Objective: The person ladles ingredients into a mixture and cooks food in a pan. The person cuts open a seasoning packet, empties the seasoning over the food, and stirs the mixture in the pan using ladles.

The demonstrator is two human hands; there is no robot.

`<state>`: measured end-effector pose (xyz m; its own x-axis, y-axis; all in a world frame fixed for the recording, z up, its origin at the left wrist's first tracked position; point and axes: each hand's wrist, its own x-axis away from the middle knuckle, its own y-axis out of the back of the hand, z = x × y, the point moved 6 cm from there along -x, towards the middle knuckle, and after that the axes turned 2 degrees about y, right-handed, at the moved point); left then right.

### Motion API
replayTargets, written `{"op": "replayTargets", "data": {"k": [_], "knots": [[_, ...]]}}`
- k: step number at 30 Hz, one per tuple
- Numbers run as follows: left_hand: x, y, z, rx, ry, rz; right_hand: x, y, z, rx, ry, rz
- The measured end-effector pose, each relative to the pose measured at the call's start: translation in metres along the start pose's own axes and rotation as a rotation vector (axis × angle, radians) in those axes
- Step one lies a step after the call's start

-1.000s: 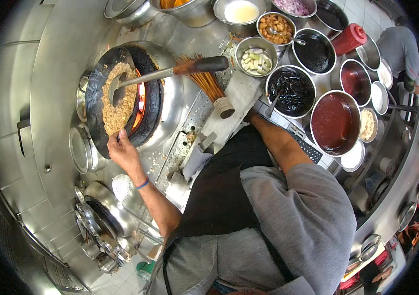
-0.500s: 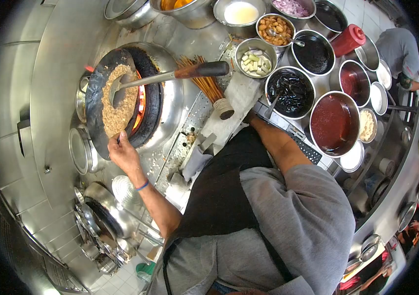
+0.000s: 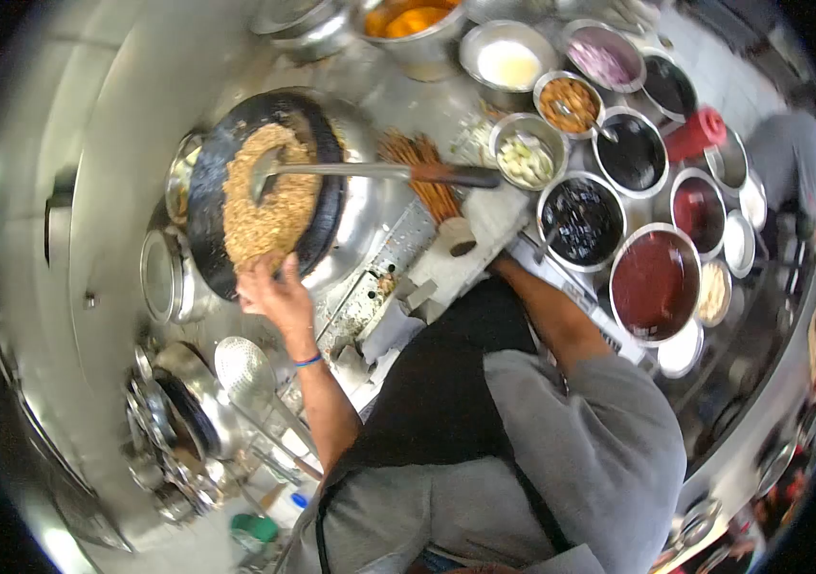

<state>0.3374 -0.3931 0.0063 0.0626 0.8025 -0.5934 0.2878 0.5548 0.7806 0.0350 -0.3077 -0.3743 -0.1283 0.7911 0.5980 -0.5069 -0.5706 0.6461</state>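
A dark wok (image 3: 212, 191) sits over the burner, holding a spread of brown, grainy food that looks like fried rice (image 3: 279, 215). My left hand (image 3: 276, 298) is at the wok's near rim, fingertips reaching to the food's lower edge and thumb apart from the fingers. Slight blur hides whether the fingertips touch the food or the rim. Lying across the wok, a long-handled metal ladle (image 3: 331, 169) has its head in the food and its wooden handle pointing right; neither hand is on it. My right forearm (image 3: 547, 301) extends to the counter edge, where the apron hides the fingers.
A bamboo wok brush (image 3: 435, 196) lies right of the wok. Beyond it stand pots of dark sauce (image 3: 582, 220), red sauce (image 3: 655, 282) and chopped vegetables (image 3: 528, 158), plus a red squeeze bottle (image 3: 697, 134). A perforated skimmer (image 3: 243, 368) rests at lower left; a person stands far right.
The wok has come down from its tilt over the flame and lies flatter on the burner. My left hand has shifted from gripping its rim, with the thumb now spread. The view has moved slightly.
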Motion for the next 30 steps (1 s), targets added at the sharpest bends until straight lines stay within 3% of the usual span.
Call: {"op": "replayTargets", "data": {"k": [4,5,7,9,13,16,18,21,26,30], "knots": [[0.019,-0.009,0.005,-0.112,0.208,-0.032,0.047,-0.03,0.029,0.268,0.202,0.331],[0.023,-0.009,0.005,-0.072,0.275,-0.01,0.085,-0.01,0.052,0.133,0.247,0.166],[0.023,-0.003,-0.004,-0.055,0.282,-0.037,0.187,0.103,0.156,-0.039,0.691,0.119],[0.023,0.003,-0.008,0.046,0.316,0.012,0.232,0.18,0.215,-0.409,0.902,-0.115],[0.017,0.012,-0.004,0.137,0.248,0.085,0.214,0.291,0.262,0.344,0.835,-1.025],[0.013,0.001,0.01,0.266,0.213,0.084,0.146,0.293,0.238,0.36,0.754,-0.83],[0.011,0.004,0.009,0.286,0.207,0.059,0.115,0.285,0.225,0.257,0.651,-0.558],[0.014,0.002,0.009,0.298,0.21,0.06,0.133,0.279,0.239,0.241,0.586,-0.524],[0.018,-0.004,0.013,0.363,0.192,-0.003,0.191,0.308,0.257,0.288,0.74,-0.777],[0.017,-0.003,0.011,0.303,0.218,0.062,0.158,0.314,0.205,0.46,0.453,-0.638]]}}
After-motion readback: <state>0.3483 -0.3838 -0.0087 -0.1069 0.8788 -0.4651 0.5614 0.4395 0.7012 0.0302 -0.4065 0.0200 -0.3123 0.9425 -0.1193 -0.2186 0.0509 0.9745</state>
